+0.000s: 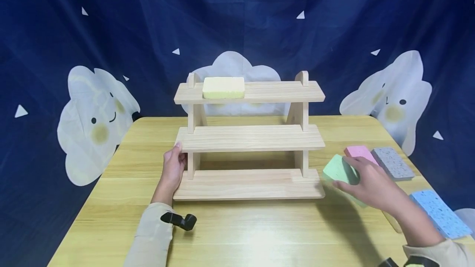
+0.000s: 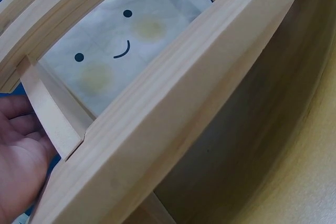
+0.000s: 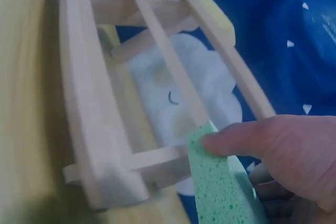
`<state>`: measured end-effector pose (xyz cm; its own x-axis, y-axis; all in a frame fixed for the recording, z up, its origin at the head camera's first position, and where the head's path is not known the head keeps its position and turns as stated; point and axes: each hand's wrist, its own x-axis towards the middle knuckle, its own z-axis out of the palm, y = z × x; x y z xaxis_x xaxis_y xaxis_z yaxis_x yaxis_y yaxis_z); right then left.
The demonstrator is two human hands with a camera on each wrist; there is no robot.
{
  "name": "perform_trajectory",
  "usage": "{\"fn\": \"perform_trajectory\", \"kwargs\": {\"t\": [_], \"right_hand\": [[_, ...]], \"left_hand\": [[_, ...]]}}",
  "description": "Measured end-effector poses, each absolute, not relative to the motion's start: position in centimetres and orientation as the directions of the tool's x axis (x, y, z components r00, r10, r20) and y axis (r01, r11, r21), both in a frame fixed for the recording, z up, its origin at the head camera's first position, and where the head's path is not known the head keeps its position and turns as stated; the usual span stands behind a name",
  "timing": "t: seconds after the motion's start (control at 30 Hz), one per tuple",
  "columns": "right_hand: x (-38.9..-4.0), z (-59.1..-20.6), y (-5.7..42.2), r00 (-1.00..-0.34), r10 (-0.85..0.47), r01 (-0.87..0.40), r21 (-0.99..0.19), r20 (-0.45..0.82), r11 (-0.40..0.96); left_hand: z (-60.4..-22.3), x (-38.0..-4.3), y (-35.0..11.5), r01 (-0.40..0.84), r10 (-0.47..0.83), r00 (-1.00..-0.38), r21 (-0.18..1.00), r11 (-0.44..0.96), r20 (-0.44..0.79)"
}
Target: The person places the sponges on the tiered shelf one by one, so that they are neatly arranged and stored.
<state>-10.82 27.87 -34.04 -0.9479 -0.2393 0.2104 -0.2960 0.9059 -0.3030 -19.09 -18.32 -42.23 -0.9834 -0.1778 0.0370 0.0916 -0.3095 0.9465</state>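
At the 8 o'clock side of the wooden stand [image 1: 248, 138], the left hand [image 1: 172, 172] grips the frame, thumb on the end of the middle board and fingers curled behind the upright, probably to keep it from sliding on the tabletop [image 1: 259, 234]; that forearm points toward 1 o'clock. A yellow sponge [image 1: 224, 88] sits toward 11 o'clock on the top board, laid flat, which should keep it stable. Off the stand's 4 o'clock side, the right hand [image 1: 371, 182] pinches a green sponge [image 1: 334, 170] between thumb and fingers, back of the hand upward, forearm slanting toward 10 o'clock. Farther out, a pink sponge [image 1: 359, 151] and a grey sponge [image 1: 392, 164] lie toward 3 o'clock, a blue sponge [image 1: 439, 213] toward 4, presumably kept within the right arm's reach.
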Motion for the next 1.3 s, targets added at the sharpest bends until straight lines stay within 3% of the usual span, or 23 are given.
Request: {"fn": "perform_trajectory", "kwargs": {"t": [0.33, 0.73, 1.3], "right_hand": [[-13.6, -30.1, 25.5, -0.921, -0.353, -0.386, -0.276, 0.162, 0.880], [-17.3, -27.4, 24.3, -0.825, -0.545, -0.565, -0.259, 0.149, 0.783], [-22.5, -23.3, 21.4, -0.818, -0.567, -0.569, -0.281, 0.099, 0.773]], "left_hand": [[-42.2, -19.1, -18.4, 0.088, -0.175, -0.984, 0.950, -0.300, 0.036], [-42.3, -19.1, -18.4, 0.091, -0.181, -0.983, 0.943, -0.320, 0.033], [-42.2, -19.1, -18.4, 0.077, -0.179, -0.984, 0.950, -0.304, 0.022]]}}
